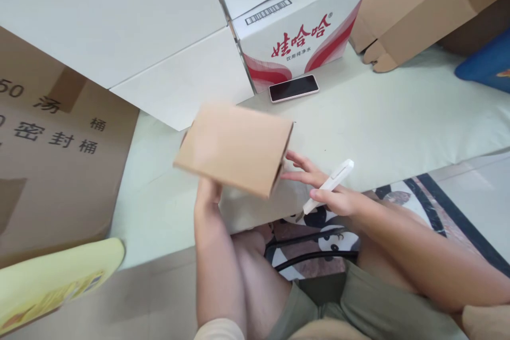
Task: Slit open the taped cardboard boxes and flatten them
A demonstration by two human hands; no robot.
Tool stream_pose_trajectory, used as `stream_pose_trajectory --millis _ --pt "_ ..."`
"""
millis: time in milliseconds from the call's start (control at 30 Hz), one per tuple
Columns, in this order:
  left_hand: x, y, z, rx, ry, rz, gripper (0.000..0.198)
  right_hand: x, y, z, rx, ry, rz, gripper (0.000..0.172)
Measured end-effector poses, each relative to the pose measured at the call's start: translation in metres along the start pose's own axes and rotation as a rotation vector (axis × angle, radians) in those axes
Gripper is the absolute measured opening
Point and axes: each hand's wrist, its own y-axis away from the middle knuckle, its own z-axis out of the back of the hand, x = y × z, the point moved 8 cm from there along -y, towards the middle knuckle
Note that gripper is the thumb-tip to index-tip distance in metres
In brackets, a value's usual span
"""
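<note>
A small brown cardboard box (235, 149) is held up above the pale green surface, slightly blurred and tilted. My left hand (209, 191) supports it from below and behind; the box hides most of its fingers. Beside the box's right end is my right hand (319, 186), its thumb closed over a white utility knife (330, 185). The knife slants, with its blade end pointing down and left. Two fingers of that hand stretch toward the open-looking edge of the box; whether they touch it I cannot tell.
A phone (294, 88) lies before a white and red carton (298, 42). White panels (179, 79) stand behind, a large brown carton (59, 159) at left. Folded cardboard (414, 5) sits at the back right. A yellow package (59, 281) is at lower left, a panda-patterned item (334, 239) below.
</note>
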Motion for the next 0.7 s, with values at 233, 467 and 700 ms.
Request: stream_pose_trajectory --millis 233,467,700 --pt "0.013 0.001 -0.033 0.232 0.051 0.204 0.078 0.0 0.003 0.018 -0.054 0.167 -0.033 0.054" --pt "0.018 -0.001 -0.024 0.118 -0.048 0.171 0.067 0.006 0.004 0.024 -0.054 0.207 -0.003 0.053" --pt "0.015 0.02 -0.023 0.135 -0.072 0.213 0.052 0.012 0.006 0.037 -0.14 0.023 0.035 0.048"
